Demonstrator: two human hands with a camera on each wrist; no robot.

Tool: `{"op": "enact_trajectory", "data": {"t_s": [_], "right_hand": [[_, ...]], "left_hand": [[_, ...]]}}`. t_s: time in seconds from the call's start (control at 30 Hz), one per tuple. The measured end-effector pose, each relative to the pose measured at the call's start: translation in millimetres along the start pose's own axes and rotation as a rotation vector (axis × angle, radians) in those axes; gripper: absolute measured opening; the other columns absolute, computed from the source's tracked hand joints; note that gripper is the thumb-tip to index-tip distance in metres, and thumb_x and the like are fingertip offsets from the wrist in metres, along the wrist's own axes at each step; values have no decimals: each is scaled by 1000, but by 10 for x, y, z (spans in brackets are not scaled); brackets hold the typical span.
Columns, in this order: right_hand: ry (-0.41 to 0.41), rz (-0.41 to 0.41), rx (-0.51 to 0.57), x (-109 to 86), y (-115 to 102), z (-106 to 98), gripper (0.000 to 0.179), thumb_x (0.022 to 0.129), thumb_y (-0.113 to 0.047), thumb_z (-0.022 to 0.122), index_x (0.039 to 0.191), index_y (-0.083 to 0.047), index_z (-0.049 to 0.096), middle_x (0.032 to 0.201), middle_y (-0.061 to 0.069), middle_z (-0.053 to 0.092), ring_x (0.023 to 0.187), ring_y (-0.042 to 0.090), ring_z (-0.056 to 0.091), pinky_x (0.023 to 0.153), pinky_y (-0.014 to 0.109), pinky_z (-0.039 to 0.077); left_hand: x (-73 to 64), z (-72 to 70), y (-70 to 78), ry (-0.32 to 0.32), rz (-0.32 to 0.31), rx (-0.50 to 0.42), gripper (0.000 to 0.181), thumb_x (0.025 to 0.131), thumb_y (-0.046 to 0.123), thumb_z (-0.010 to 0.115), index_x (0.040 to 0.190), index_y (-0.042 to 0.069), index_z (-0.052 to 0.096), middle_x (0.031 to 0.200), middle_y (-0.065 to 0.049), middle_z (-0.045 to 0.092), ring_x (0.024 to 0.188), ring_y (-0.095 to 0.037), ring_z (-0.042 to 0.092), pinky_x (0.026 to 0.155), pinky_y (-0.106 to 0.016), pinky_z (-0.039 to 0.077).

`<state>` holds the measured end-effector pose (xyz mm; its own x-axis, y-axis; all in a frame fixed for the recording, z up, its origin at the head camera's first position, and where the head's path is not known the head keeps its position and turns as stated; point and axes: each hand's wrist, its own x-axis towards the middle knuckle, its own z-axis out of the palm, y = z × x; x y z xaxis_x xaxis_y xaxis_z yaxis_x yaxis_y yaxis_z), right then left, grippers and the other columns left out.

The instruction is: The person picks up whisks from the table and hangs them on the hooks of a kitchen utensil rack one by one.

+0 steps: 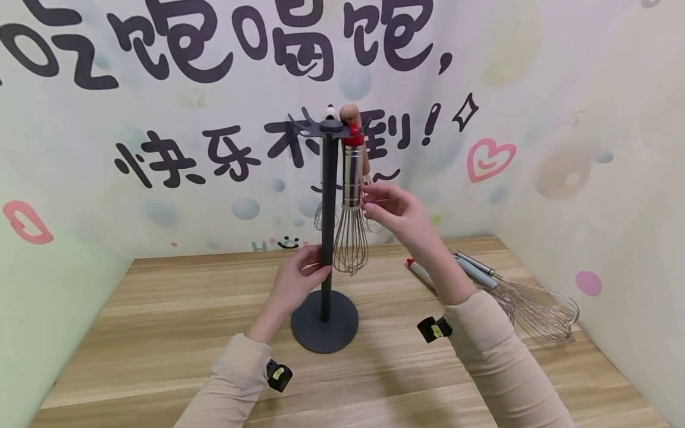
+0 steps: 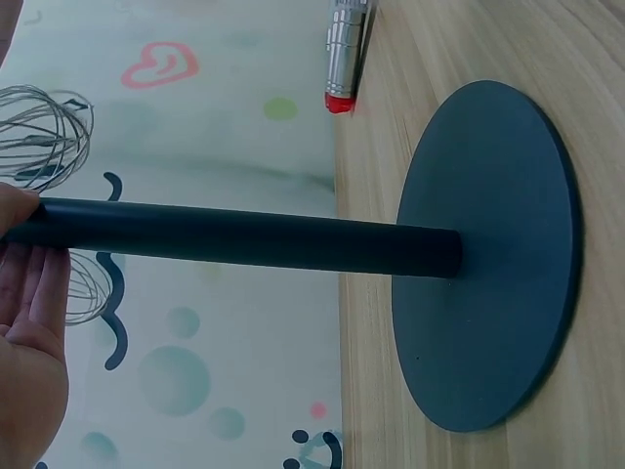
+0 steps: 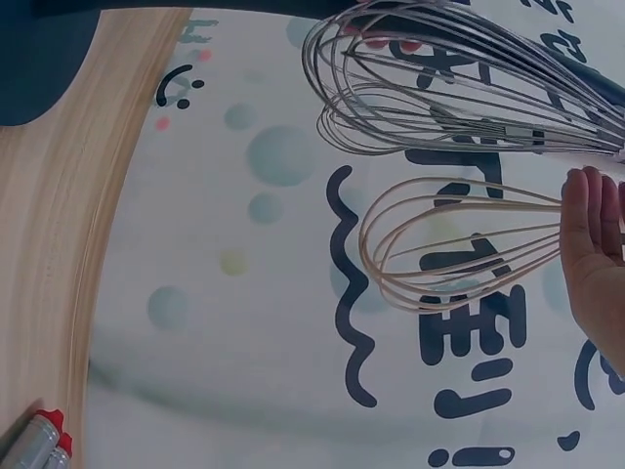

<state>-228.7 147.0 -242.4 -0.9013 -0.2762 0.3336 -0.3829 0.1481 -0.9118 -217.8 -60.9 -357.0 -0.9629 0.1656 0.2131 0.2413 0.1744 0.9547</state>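
Pale brown wood grain streaks the table, which runs back to a whitish wall printed with big dark lettering, bluish bubbles and a pink heart. Off to the right lie several loose whisks, one with a light blue handle, their wires overlapping.

Dark and matte, the stand rises upright from a round flat base, its slim pole topped by curved hooks. At the right of that top is a steel whisk, shiny in the handle, its red cap up at the hooks and its wires pointing down beside the pole. Behind it I see a wooden whisk with a rounded knob.

The left hand is clamped round the lower half of the pole, clear of the base. Apart from it and higher, the right hand has its fingertips right by the lower end of the steel handle; from here I can't tell whether they pinch it. The steel whisk stands between pole and right hand.
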Motion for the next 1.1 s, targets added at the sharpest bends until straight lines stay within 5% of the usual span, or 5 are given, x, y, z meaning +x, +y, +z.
{"op": "enact_trajectory", "data": {"t_s": [0.33, 1.1], "right_hand": [[1, 34, -17, -21, 73, -58, 38, 94, -8, 57, 131, 1, 52, 107, -1, 60, 97, 11, 61, 86, 17, 54], [83, 103, -52, -92, 441, -396, 38, 96, -13, 55, 130, 4, 50, 104, -8, 57, 96, 3, 60, 86, 13, 53]], "left_hand": [[-16, 3, 14, 8, -14, 3, 40, 89, 6, 65, 128, 4, 56, 120, -17, 61, 116, -27, 59, 100, -35, 52], [-6, 47, 20, 70, 16, 24, 32, 85, 5, 69, 115, 4, 59, 107, -16, 63, 101, -25, 61, 96, -38, 54]]}}
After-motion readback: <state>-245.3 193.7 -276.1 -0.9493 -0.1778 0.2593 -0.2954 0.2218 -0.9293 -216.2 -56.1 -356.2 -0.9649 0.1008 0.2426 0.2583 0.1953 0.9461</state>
